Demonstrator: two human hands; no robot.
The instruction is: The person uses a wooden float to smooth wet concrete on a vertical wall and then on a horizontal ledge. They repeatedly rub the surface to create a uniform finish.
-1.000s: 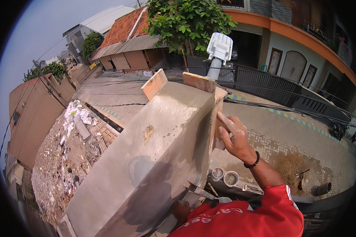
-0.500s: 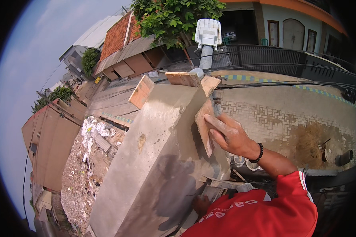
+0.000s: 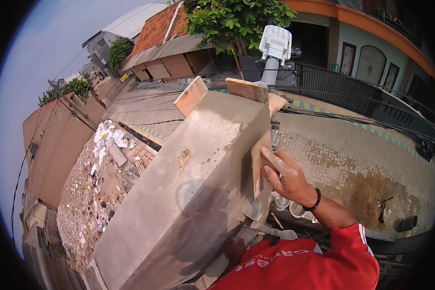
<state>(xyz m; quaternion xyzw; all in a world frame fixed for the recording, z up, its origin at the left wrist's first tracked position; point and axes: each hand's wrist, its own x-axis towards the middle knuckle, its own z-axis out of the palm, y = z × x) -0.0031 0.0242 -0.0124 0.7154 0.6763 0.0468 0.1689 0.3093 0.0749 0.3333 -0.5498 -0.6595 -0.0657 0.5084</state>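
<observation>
My right hand [image 3: 292, 181], with a black bead bracelet [image 3: 316, 199] at the wrist, grips a flat wooden float [image 3: 259, 164]. The float stands almost upright against the shaded right side of a grey cement-plastered pillar or beam [image 3: 179, 159]. Grey cement smears the fingers. Low in the picture, my left hand [image 3: 234, 250] is in shadow beside the pillar's lower side, near some planks; its fingers are mostly hidden. Smooth, damp-looking plaster covers the pillar, with a rough tan patch on its lit face.
Wooden boards [image 3: 247, 90] stick up around the pillar's far end. Beyond rises a street lamp [image 3: 275, 43]; dark cables [image 3: 353, 114] cross over the paved street. White buckets [image 3: 297, 209] stand below my right forearm. Rubble [image 3: 89, 203] covers the ground at left.
The view has shifted, so the pillar and street sit differently in the picture. My right hand keeps the float against the pillar's side; any slide along it is small.
</observation>
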